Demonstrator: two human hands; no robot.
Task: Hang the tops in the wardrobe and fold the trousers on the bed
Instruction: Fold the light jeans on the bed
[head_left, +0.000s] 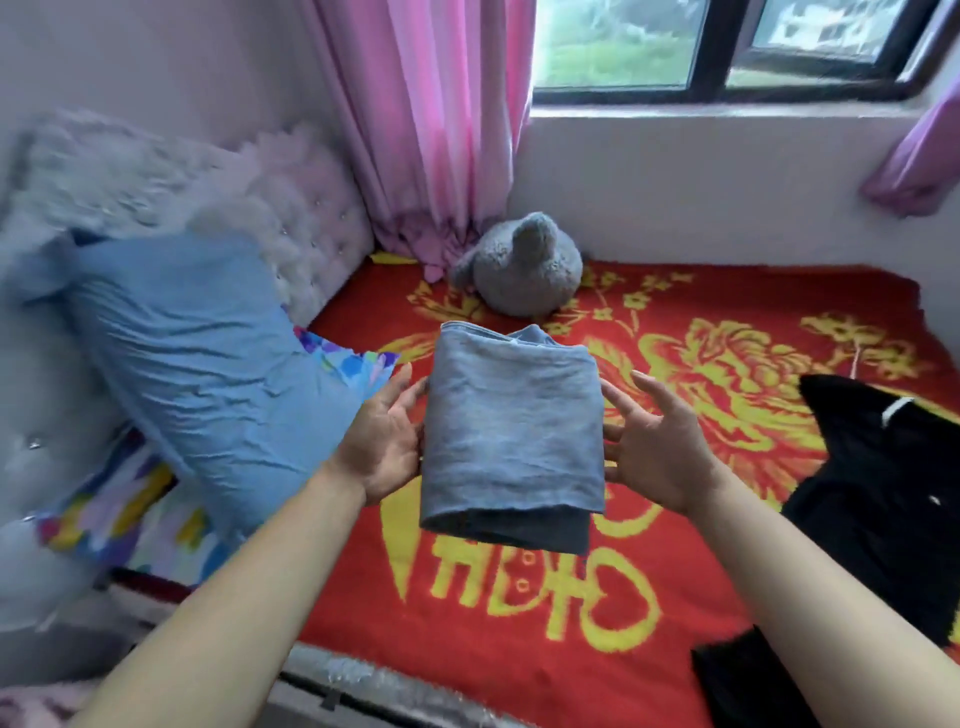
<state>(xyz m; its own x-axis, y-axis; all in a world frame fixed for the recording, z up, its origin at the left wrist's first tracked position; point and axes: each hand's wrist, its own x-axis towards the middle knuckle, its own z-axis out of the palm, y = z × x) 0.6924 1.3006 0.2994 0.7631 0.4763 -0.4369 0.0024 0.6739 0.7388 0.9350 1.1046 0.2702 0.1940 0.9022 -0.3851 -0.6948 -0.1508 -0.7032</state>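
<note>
- Two hands are noted: the left hand (384, 447) and the right hand (660, 452) are pressed against opposite sides of the folded trousers (514, 431), fingers extended rather than curled.
- The trousers, blue-grey and folded to a compact rectangle, are carried between the palms above the bed (519, 613). Contact with its red-and-yellow cover cannot be confirmed.
- Step judged in hand: setting the finished fold down. Even pressure from both sides is advised, with the bundle lowered level so that the layers visible at its near edge are not splayed.
- The stretch of cover directly below is recommended as the resting place, apart from the black garment (883, 493) at the right and the blue pillow (197, 364) at the left.
- A grey plush toy (519, 265) is recorded beyond, near the pink curtain (431, 130).
</note>
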